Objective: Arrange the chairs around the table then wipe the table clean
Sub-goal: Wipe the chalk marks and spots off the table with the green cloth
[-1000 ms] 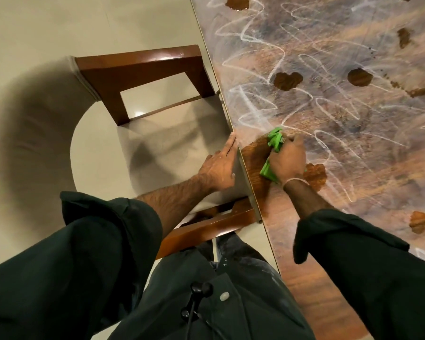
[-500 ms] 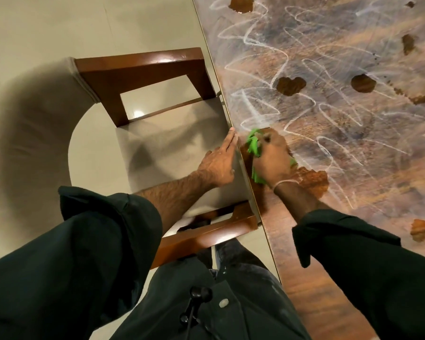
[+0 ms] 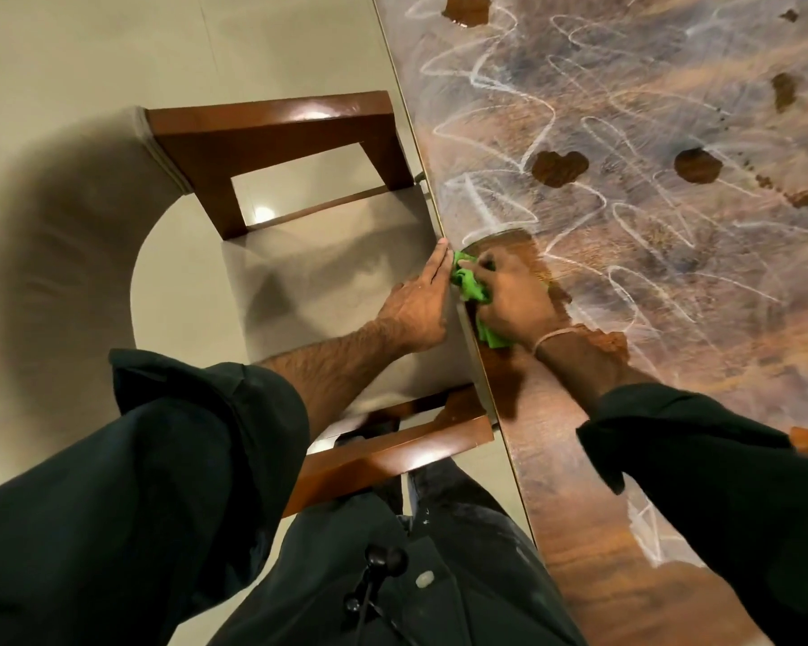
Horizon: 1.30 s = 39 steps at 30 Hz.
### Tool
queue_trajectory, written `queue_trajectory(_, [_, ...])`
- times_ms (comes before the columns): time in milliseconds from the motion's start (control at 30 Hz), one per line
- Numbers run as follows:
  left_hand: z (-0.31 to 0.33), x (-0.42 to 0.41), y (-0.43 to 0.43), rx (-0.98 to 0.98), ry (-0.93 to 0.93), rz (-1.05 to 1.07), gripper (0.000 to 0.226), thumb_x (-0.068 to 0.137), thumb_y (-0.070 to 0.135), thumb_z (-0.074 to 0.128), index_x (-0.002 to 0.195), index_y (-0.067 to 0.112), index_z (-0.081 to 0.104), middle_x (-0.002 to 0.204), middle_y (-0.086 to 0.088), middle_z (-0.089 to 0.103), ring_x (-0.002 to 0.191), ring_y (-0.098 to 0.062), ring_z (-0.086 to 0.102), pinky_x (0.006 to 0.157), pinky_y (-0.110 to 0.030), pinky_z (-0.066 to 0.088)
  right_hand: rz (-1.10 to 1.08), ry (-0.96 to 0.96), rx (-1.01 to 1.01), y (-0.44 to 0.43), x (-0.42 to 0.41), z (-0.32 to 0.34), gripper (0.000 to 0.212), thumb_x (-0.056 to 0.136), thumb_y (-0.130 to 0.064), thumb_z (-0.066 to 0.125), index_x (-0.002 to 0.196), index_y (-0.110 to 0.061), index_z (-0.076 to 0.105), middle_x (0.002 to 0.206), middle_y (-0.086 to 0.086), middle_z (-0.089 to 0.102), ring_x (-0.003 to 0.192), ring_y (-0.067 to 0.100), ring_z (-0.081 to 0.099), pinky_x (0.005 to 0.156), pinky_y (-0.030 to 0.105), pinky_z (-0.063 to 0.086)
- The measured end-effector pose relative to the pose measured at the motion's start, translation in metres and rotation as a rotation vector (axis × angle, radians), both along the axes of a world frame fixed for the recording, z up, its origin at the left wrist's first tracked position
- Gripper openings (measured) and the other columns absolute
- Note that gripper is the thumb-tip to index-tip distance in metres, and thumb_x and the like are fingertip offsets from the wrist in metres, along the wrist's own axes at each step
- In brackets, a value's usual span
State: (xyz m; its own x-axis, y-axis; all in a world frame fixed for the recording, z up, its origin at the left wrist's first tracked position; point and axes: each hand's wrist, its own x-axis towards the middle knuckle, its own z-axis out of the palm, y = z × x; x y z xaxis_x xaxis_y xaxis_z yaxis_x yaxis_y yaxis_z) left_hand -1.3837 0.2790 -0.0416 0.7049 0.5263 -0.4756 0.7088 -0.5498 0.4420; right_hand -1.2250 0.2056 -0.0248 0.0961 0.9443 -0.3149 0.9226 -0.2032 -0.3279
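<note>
The green cloth (image 3: 473, 291) looks soft and light, best held wadded under the palm. The right hand (image 3: 516, 303) curls its fingers over it at the tabletop's (image 3: 549, 498) nine o'clock edge. The left hand (image 3: 416, 307), fingers straight and together, touches that edge.

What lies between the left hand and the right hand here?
In the head view, the table's edge and a bunched part of the green cloth lie between the left hand and the right hand, which grips that cloth.
</note>
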Motion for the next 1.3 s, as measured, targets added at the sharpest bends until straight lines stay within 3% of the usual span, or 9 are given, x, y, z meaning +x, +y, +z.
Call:
queue_trajectory(67, [0.001,-0.001,0.000,-0.012,0.001,0.005,0.111,0.083,0.020,0.068,0.160,0.014,-0.012,0.167,0.000,-0.022,0.138,-0.029,0.042,0.102,-0.043,0.042,-0.115,-0.064,0.009,0.006,0.017,-0.002,0.055,0.085,-0.013,0.065,0.138,-0.011,0.052,0.132,0.014,0.045,0.118,0.031,0.048,0.097,0.041,0.049])
queue_trajectory(200, [0.001,-0.001,0.001,-0.014,0.010,0.002,0.112,0.083,0.022,0.070,0.160,0.014,-0.011,0.167,-0.001,-0.020,0.137,-0.029,0.044,0.103,-0.044,0.043,-0.575,-0.098,0.005,0.024,0.015,-0.001,0.044,0.086,-0.012,0.060,0.129,-0.005,0.057,0.129,0.020,0.046,0.112,0.038,0.052,0.091,0.042,0.050])
queue_trajectory(400, [0.005,-0.001,-0.004,-0.011,0.048,0.009,0.108,0.084,0.023,0.067,0.160,0.013,-0.009,0.168,0.000,-0.019,0.136,-0.031,0.044,0.102,-0.045,0.043,-0.067,0.067,-0.003,-0.007,-0.004,-0.004,0.061,0.080,-0.012,0.066,0.139,-0.022,0.054,0.126,0.009,0.047,0.115,0.029,0.048,0.094,0.043,0.050])
queue_trajectory(633, [0.017,-0.006,-0.038,-0.037,0.058,0.007,0.102,0.089,0.027,0.065,0.161,0.012,-0.006,0.168,-0.001,-0.018,0.144,-0.027,0.035,0.109,-0.045,0.040,-0.215,0.047,-0.069,-0.062,-0.013,0.005,0.067,0.084,-0.010,0.065,0.145,-0.029,0.045,0.132,0.001,0.043,0.117,0.019,0.042,0.100,0.034,0.044])
queue_trajectory(767, [0.022,-0.018,-0.067,-0.038,0.094,0.041,0.096,0.093,0.029,0.062,0.161,0.013,-0.002,0.168,0.001,-0.017,0.144,-0.027,0.036,0.111,-0.047,0.039,-0.141,0.111,-0.101,-0.110,-0.018,0.008,0.055,0.086,-0.013,0.064,0.139,-0.027,0.054,0.128,0.000,0.048,0.115,0.020,0.043,0.098,0.034,0.045])
queue_trajectory(867, [0.023,-0.037,-0.088,-0.044,0.107,0.081,0.094,0.093,0.031,0.062,0.161,0.015,0.000,0.169,0.000,-0.014,0.147,-0.027,0.032,0.114,-0.048,0.036,-0.158,0.204,-0.129,-0.132,-0.020,0.012,0.038,0.085,-0.011,0.064,0.121,-0.020,0.066,0.119,-0.003,0.054,0.108,0.019,0.050,0.096,0.034,0.045])
queue_trajectory(1067, [0.026,-0.087,-0.111,-0.055,0.103,0.121,0.089,0.093,0.036,0.059,0.161,0.019,0.004,0.170,0.001,-0.004,0.149,-0.027,0.028,0.119,-0.048,0.030,-0.375,0.360,-0.105,-0.131,-0.041,0.040,0.016,0.082,-0.009,0.065,0.096,-0.017,0.064,0.091,0.001,0.066,0.085,0.019,0.062,0.073,0.032,0.048])
queue_trajectory(1233, [0.049,-0.132,-0.110,-0.016,0.110,0.175,0.085,0.094,0.034,0.058,0.161,0.017,0.009,0.170,-0.001,0.000,0.147,-0.029,0.031,0.119,-0.046,0.029,-0.312,0.401,-0.034,-0.109,-0.107,0.058,0.023,0.082,-0.007,0.066,0.104,-0.011,0.069,0.098,0.007,0.070,0.091,0.023,0.064,0.083,0.037,0.053])
queue_trajectory(1300, [0.061,-0.159,-0.106,-0.022,0.067,0.227,0.084,0.094,0.029,0.058,0.160,0.016,0.009,0.170,-0.001,0.003,0.146,-0.030,0.032,0.119,-0.044,0.027,-0.280,0.404,-0.022,-0.097,-0.147,0.066,0.021,0.084,-0.008,0.066,0.104,-0.010,0.070,0.097,0.006,0.071,0.091,0.023,0.065,0.080,0.032,0.051])
